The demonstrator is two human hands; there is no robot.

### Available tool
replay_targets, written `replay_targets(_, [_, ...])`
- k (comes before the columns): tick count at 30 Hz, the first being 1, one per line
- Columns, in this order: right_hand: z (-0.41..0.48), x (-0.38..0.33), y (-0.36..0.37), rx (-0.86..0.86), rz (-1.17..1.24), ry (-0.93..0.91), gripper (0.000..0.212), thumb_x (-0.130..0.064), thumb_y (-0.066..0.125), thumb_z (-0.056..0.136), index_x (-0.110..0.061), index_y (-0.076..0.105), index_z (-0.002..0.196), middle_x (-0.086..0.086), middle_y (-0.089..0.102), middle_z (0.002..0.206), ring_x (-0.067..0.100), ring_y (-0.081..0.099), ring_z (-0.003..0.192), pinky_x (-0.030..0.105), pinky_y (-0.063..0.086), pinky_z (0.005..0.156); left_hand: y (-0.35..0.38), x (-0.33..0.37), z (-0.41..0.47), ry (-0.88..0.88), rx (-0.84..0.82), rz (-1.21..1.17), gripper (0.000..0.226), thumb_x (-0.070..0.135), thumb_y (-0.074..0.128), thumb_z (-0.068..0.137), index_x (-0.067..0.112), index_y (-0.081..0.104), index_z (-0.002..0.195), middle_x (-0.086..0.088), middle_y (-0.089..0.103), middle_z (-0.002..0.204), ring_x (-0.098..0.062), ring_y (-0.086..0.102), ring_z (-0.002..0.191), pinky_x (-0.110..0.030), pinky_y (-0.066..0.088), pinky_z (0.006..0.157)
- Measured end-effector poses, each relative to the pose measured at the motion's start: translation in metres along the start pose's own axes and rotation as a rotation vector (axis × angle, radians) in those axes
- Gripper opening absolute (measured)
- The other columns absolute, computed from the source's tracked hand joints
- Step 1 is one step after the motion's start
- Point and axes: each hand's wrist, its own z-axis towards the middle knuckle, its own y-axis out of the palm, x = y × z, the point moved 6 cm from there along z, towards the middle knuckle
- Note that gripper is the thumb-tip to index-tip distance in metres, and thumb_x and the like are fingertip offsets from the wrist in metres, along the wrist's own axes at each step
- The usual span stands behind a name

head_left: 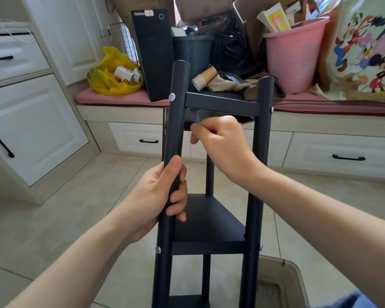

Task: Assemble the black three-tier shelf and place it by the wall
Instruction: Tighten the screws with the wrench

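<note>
The black three-tier shelf point(209, 223) stands upright in front of me on the tiled floor, its round posts joined by dark shelf boards. Silver screw heads show on the front posts. My left hand point(162, 196) grips the front left post point(176, 121) between the top and middle tiers. My right hand point(220, 141) is curled round a small grey tool point(196, 115), whose tip points up under the top tier's front rail point(222, 105), close to the left post. The lowest tier is mostly cut off by the frame's bottom edge.
Behind the shelf runs a window bench with a pink cushion point(120, 97), holding a black computer case point(153, 54), a yellow bag point(113, 72), a pink bucket point(293, 56) and boxes. White cabinets point(31, 121) stand left. A beige bin point(280, 285) sits at bottom right.
</note>
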Motion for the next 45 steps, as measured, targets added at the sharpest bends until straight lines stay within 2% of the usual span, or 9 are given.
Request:
replay_targets(7, [0.003, -0.006, 0.0, 0.017, -0.01, -0.027, 0.033, -0.014, 0.057, 0.097, -0.004, 0.072, 0.069, -0.013, 0.043, 0.036, 0.006, 0.043, 0.041, 0.015, 0.034, 0.049, 0.001, -0.002, 0.001, -0.004, -0.012, 0.002, 0.045, 0.066, 0.06, 0.078, 0.021, 0.053, 0.074, 0.001, 0.036, 0.056, -0.012, 0.033, 0.041, -0.029, 0.049, 0.048])
replay_targets(10, [0.005, -0.007, 0.002, 0.026, -0.004, -0.033, 0.03, -0.015, 0.06, 0.097, -0.004, 0.075, 0.074, 0.002, 0.063, 0.054, 0.014, 0.055, 0.051, 0.027, 0.048, 0.061, 0.001, -0.002, 0.002, -0.005, -0.021, 0.011, 0.044, 0.067, 0.06, 0.078, 0.024, 0.055, 0.072, 0.002, 0.037, 0.056, -0.011, 0.034, 0.04, -0.028, 0.05, 0.048])
replay_targets(16, [0.009, 0.001, 0.007, 0.075, -0.002, -0.011, 0.063, -0.014, 0.064, 0.094, -0.022, 0.035, 0.038, -0.01, 0.029, 0.035, 0.01, 0.029, 0.04, 0.014, 0.027, 0.046, 0.002, -0.002, 0.003, -0.017, -0.013, 0.008, 0.044, 0.066, 0.06, 0.077, 0.023, 0.054, 0.071, 0.002, 0.036, 0.055, -0.012, 0.033, 0.04, -0.029, 0.049, 0.048])
replay_targets(21, [0.011, 0.005, 0.015, 0.13, 0.025, -0.023, 0.052, -0.017, 0.062, 0.096, -0.017, 0.048, 0.045, -0.005, 0.044, 0.042, 0.011, 0.038, 0.046, 0.024, 0.036, 0.054, 0.001, -0.003, 0.003, -0.025, 0.007, 0.006, 0.044, 0.061, 0.056, 0.084, 0.019, 0.051, 0.074, 0.001, 0.035, 0.055, -0.012, 0.032, 0.039, -0.029, 0.049, 0.047])
replay_targets(24, [0.013, 0.007, 0.021, 0.186, 0.037, -0.053, 0.048, -0.015, 0.062, 0.095, -0.01, 0.053, 0.049, 0.006, 0.051, 0.046, 0.026, 0.049, 0.052, 0.031, 0.044, 0.058, 0.001, -0.002, 0.002, -0.025, 0.011, 0.008, 0.048, 0.064, 0.059, 0.079, 0.017, 0.049, 0.076, 0.001, 0.034, 0.055, -0.012, 0.032, 0.039, -0.029, 0.049, 0.048])
replay_targets(29, [0.018, 0.01, 0.026, 0.235, 0.035, -0.064, 0.057, -0.011, 0.064, 0.094, -0.032, 0.039, 0.046, -0.015, 0.038, 0.039, 0.005, 0.039, 0.044, 0.013, 0.028, 0.05, 0.002, -0.003, 0.002, -0.023, 0.004, 0.004, 0.045, 0.063, 0.058, 0.081, 0.019, 0.05, 0.074, 0.0, 0.034, 0.055, -0.013, 0.031, 0.04, -0.029, 0.049, 0.048])
replay_targets(39, [0.012, 0.007, 0.026, 0.137, -0.043, -0.028, 0.059, -0.015, 0.061, 0.095, -0.025, 0.036, 0.042, -0.009, 0.035, 0.035, 0.011, 0.035, 0.041, 0.018, 0.026, 0.045, -0.001, -0.001, 0.002, 0.0, 0.044, 0.026, 0.053, 0.064, 0.056, 0.082, 0.012, 0.044, 0.084, 0.002, 0.035, 0.054, -0.011, 0.032, 0.039, -0.028, 0.049, 0.047])
replay_targets(42, [0.004, 0.005, 0.019, 0.077, -0.063, 0.013, 0.051, -0.02, 0.06, 0.095, -0.018, 0.052, 0.045, -0.009, 0.037, 0.037, 0.011, 0.033, 0.042, 0.023, 0.029, 0.047, 0.0, 0.0, 0.002, 0.0, 0.034, 0.028, 0.053, 0.064, 0.056, 0.08, 0.012, 0.044, 0.085, 0.001, 0.035, 0.055, -0.012, 0.032, 0.04, -0.028, 0.049, 0.047])
replay_targets(45, [-0.005, -0.001, 0.009, 0.015, -0.035, 0.012, 0.033, -0.022, 0.059, 0.097, -0.009, 0.073, 0.07, -0.006, 0.052, 0.044, 0.011, 0.045, 0.044, 0.023, 0.039, 0.05, -0.001, 0.0, 0.001, 0.0, 0.041, 0.031, 0.053, 0.064, 0.056, 0.08, 0.012, 0.044, 0.085, 0.001, 0.035, 0.056, -0.013, 0.032, 0.041, -0.028, 0.048, 0.047])
